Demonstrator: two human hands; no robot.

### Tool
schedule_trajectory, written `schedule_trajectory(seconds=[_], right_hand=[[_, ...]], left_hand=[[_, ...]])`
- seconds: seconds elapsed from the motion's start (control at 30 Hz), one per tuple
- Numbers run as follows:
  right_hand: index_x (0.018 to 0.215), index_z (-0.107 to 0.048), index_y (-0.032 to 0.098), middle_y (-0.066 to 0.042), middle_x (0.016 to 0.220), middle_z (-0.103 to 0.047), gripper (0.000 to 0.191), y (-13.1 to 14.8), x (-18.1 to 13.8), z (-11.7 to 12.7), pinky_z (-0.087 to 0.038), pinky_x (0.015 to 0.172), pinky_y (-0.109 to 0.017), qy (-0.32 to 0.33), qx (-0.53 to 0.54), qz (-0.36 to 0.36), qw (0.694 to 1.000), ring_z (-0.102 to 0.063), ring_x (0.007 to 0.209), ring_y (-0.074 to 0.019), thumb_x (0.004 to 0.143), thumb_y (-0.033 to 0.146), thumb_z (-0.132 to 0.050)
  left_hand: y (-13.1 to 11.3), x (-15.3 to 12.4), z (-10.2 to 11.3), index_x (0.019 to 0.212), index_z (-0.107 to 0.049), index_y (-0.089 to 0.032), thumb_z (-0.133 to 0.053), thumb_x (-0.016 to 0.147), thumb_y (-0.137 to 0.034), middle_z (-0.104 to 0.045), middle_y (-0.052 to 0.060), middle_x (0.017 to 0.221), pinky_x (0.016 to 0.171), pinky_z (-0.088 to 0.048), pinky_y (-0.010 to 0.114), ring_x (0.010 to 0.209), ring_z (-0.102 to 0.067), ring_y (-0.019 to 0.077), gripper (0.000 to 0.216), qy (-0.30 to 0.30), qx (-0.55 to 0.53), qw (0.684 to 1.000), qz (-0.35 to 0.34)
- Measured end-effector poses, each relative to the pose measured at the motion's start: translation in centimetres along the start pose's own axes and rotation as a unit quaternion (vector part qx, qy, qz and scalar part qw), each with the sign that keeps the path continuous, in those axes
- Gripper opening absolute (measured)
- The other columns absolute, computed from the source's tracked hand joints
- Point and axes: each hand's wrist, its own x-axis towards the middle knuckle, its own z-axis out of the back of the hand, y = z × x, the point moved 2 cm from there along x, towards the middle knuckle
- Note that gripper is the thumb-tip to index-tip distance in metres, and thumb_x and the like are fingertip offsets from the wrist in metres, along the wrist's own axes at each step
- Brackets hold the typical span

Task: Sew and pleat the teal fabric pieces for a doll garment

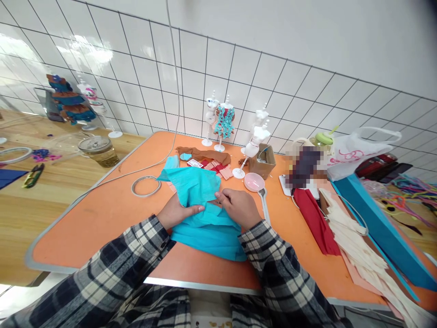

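Note:
A crumpled sheet of turquoise crepe paper (196, 187) lies on the orange table (112, 218) in front of me. My left hand (177, 212) presses on its left side, thumb stretched over a fold. My right hand (239, 207) is closed in a pinch on the paper's upper edge near the middle. More folded turquoise paper (211, 237) lies under both wrists.
Small white mannequins (257, 136), one in a turquoise ruffle (224, 122), stand at the back. Nearby are a cardboard box (266, 160), a pink dish (254, 181), a wire ring (146, 186), red paper (316, 221), cream paper (355, 248), a blue strip (382, 228) and a glass jar (97, 149).

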Motion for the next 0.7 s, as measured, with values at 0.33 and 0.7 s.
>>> schedule_trajectory(seconds=[0.33,0.7], right_hand=[[0.083,-0.066,0.022,-0.002,0.081,-0.072,0.052,1.3,0.0,-0.3,-0.025,0.058,-0.026,0.004,0.017,0.009,1.0,-0.062,0.075,-0.0144,0.099,0.057,-0.031],[0.078,-0.064,0.022,-0.001,0.073,-0.069,0.05,1.0,0.2,-0.9,-0.023,0.055,-0.026,-0.009,0.027,-0.002,1.0,-0.06,0.068,-0.0139,0.097,0.059,-0.036]], left_hand=[[-0.1,0.0,-0.2,0.133,-0.053,-0.021,-0.079,0.064,-0.049,-0.056,0.009,0.141,0.114,-0.035,0.052,0.132,-0.049,0.035,0.079,0.016,0.013,1.0,-0.004],[0.0,0.0,-0.3,0.137,-0.048,-0.02,-0.08,0.063,-0.051,-0.053,0.012,0.143,0.114,-0.035,0.054,0.132,-0.048,0.0347,0.087,0.012,0.004,1.0,-0.01]])
